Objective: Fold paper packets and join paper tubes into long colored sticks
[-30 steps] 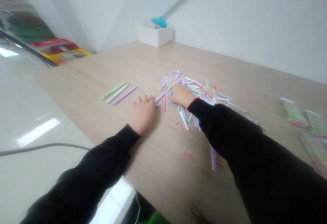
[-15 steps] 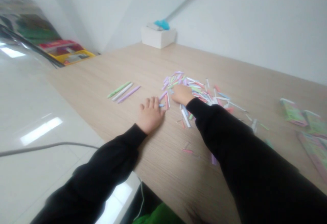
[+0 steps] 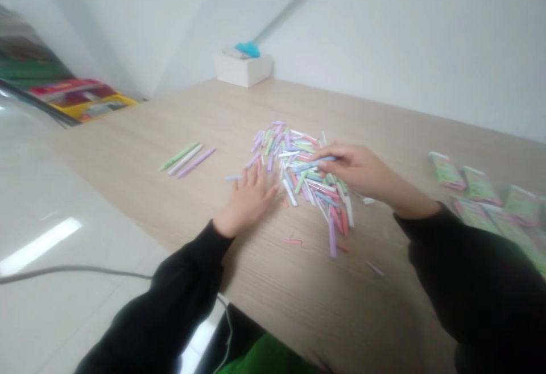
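Note:
A heap of short pastel sticks (image 3: 305, 175) in pink, purple, blue, green and white lies on the light wooden table (image 3: 264, 283). My left hand (image 3: 249, 199) rests flat on the table at the heap's left edge, fingers spread, with a small blue stick (image 3: 234, 178) just beyond its fingertips. My right hand (image 3: 362, 170) hovers over the heap's right side and pinches a light blue stick (image 3: 322, 161) between thumb and fingers. Both arms wear black sleeves.
Three longer sticks (image 3: 186, 159), green, white and purple, lie side by side to the left. A white box (image 3: 242, 68) with something turquoise on it stands at the back wall. Green and pink packets (image 3: 482, 189) lie at the right. A grey cable (image 3: 63, 271) crosses the floor.
My right arm has swung from across the heap to its right side, and the hand now pinches a blue stick. My left hand has opened flat. The view has shifted right.

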A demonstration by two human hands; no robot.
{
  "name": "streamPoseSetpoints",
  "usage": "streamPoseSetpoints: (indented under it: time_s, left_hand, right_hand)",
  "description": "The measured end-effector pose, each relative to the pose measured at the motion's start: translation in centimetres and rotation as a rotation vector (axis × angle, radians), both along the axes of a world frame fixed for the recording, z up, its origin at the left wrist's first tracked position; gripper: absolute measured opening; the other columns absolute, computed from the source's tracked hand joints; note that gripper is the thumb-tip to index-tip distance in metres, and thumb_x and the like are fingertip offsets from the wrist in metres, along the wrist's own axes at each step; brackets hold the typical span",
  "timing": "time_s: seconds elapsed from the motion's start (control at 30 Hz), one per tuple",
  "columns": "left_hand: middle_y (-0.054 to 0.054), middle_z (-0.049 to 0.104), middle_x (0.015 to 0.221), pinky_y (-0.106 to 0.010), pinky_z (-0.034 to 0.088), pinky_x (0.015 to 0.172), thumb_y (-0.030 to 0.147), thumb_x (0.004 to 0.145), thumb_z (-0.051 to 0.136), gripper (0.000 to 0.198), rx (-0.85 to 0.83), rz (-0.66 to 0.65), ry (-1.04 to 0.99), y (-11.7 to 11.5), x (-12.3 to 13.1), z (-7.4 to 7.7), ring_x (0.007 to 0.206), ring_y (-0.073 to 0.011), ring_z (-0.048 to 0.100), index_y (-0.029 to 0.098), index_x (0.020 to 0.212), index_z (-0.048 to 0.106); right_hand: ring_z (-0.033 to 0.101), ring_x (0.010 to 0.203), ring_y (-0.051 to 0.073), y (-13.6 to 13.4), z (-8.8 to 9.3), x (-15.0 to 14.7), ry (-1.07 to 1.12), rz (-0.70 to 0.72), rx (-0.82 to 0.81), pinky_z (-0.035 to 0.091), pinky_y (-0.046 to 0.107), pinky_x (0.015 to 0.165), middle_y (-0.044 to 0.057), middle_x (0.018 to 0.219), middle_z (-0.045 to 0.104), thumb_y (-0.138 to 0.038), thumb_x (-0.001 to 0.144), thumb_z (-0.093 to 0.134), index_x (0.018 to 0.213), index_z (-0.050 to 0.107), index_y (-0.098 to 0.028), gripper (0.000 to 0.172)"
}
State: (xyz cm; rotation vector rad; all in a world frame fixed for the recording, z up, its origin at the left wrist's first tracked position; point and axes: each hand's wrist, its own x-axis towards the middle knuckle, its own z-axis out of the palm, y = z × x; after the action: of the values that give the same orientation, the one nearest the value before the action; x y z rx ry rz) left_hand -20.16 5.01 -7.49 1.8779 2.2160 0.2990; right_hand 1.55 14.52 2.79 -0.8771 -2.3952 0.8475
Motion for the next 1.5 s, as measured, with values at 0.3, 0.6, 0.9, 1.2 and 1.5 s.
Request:
streamPoseSetpoints:
  time_s: [0.3, 0.6, 0.9, 1.2, 1.5]
  left_hand:
    - [-0.019, 0.011, 0.174, -0.070, 0.015, 0.124, 0.044, 0.106, 0.034, 0.071, 0.175, -0.004, -0.057, -0.3, 0.9, 0.1, 0.161, -0.0425, 0.008, 0.011, 0.167, 0.019]
    - [-0.007, 0.078, 0.096, -0.031, 0.059, 0.079, 0.038, 0.101, 0.060, 0.034, 0.235, -0.515, -1.255, -5.8, 8.1, 5.4, 0.076, -0.0165, 0.073, 0.020, 0.129, 0.067]
    - [-0.006, 0.080, 0.089, -0.028, 0.059, 0.077, 0.019, 0.086, 0.077, 0.021, 0.256, -0.333, -1.431, -7.1, 13.3, 4.2, 0.078, -0.0162, 0.074, 0.016, 0.107, 0.074]
    - [-0.009, 0.081, 0.101, -0.029, 0.059, 0.076, 0.028, 0.088, 0.078, 0.023, 0.043, -0.384, -1.633, -6.8, 15.4, 1.4, 0.077, -0.0166, 0.074, 0.016, 0.108, 0.075]
    - [-0.002, 0.077, 0.079, -0.022, 0.056, 0.072, 0.034, 0.083, 0.085, 0.025, -0.076, -0.224, -1.863, -6.7, 14.7, 1.0, 0.069, -0.0120, 0.071, 0.019, 0.102, 0.077]
  right_hand:
    - [0.070, 0.074, 0.016, -4.4, 0.5, 7.0, 0.157, -0.021, -0.146, 0.059, 0.031, 0.072, 0.002, 0.076, 0.073, -0.035, 0.090, 0.070, 0.100, 0.078, -0.021, 0.019]
    - [0.069, 0.067, 0.014, -7.2, -0.4, 9.5, 0.336, -0.006, -0.164, 0.060, 0.028, 0.063, 0.001, 0.079, 0.074, -0.044, 0.088, 0.076, 0.096, 0.078, -0.025, 0.021]
    - [0.074, 0.078, 0.015, -11.4, -1.7, 11.5, 0.493, -0.244, -0.037, 0.064, 0.028, 0.072, 0.000, 0.086, 0.073, -0.025, 0.087, 0.077, 0.098, 0.070, -0.027, 0.013]
    - [0.076, 0.101, 0.021, -17.2, -4.8, 11.0, 0.333, -0.426, 0.434, 0.064, 0.034, 0.085, 0.003, 0.112, 0.076, -0.014, 0.092, 0.069, 0.130, 0.058, -0.034, 0.044]
    - [0.076, 0.108, 0.020, -17.3, -4.7, 10.4, 0.368, -0.254, 0.447, 0.063, 0.035, 0.095, 0.002, 0.117, 0.079, -0.003, 0.091, 0.062, 0.142, 0.053, -0.037, 0.062]
